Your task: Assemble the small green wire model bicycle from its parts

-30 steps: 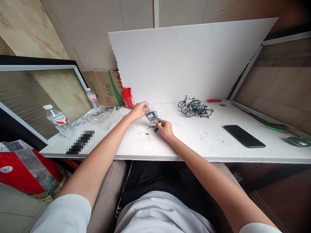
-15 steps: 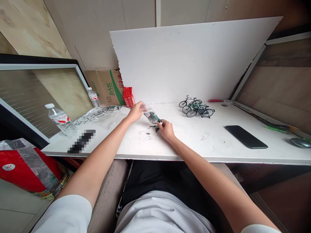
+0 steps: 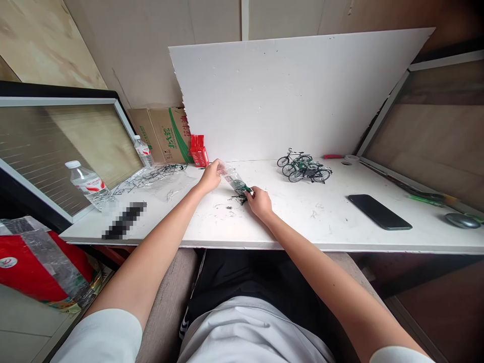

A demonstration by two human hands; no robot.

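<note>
A small clear plastic bag [image 3: 230, 177] slants between my two hands over the white table. My left hand [image 3: 212, 176] is closed on its upper left end. At the lower right end my right hand [image 3: 260, 202] pinches some green bicycle parts [image 3: 247, 188], which stick out of the bag. Thin dark spoked pieces show through the plastic. Under the bag, small dark parts [image 3: 239, 200] lie on the table, partly hidden by my right fingers. Several assembled miniature bicycles [image 3: 304, 169], green and black, stand together to the right of my hands.
Black part frames and clear wrappers [image 3: 161, 176] lie at left, near two water bottles [image 3: 88, 185] [image 3: 142, 150]. A red box [image 3: 199, 151] and a carton [image 3: 170, 133] stand behind. A phone [image 3: 379, 212] and a mouse [image 3: 462, 220] lie at right. A white board [image 3: 298, 96] leans at the back.
The green parts have come further out at the bag's lower right end, and the bag looks flatter near my left hand. Both hands have stayed nearly in place.
</note>
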